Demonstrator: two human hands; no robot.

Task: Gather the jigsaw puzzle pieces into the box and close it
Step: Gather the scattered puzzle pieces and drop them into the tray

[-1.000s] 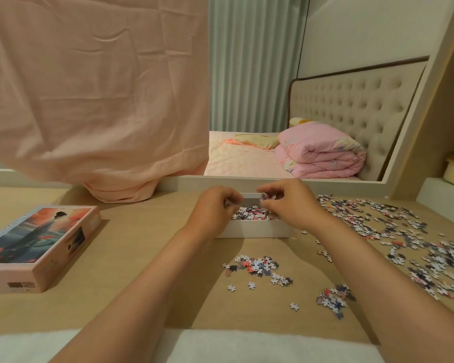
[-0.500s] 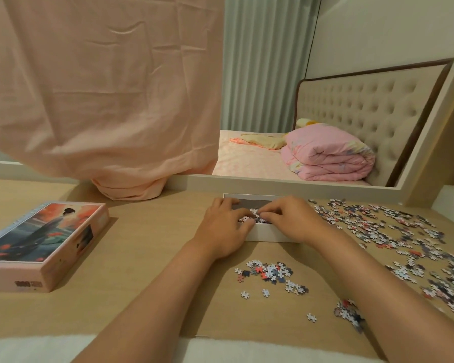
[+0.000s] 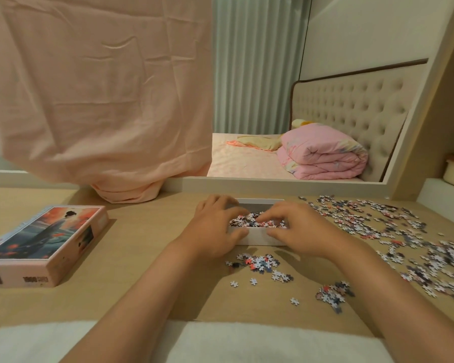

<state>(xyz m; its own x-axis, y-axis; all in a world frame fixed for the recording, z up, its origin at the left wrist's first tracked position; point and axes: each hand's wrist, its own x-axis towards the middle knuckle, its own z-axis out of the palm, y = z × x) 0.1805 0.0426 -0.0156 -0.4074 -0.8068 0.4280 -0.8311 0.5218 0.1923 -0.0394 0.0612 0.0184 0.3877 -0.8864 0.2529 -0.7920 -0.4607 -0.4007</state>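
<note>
A white box tray (image 3: 257, 239) stands at the far middle of the desk with jigsaw pieces (image 3: 249, 221) heaped inside. My left hand (image 3: 215, 227) lies over its left end and my right hand (image 3: 298, 229) over its right end. The fingers of both rest flat on the pieces inside, and both thumbs touch the front wall. The picture lid (image 3: 45, 242) lies apart on the left. Loose pieces (image 3: 378, 226) cover the desk to the right. Two small piles (image 3: 260, 263) (image 3: 333, 294) lie in front of the tray.
A peach cloth (image 3: 102, 100) hangs over the desk's back left. A raised white ledge (image 3: 247, 183) runs right behind the tray. A white towel (image 3: 220, 341) covers the near edge. Bare wood lies between lid and tray.
Both hands have come down from above the tray onto the pieces inside it. Their thumbs now lie against the front wall. The view has shifted slightly.
</note>
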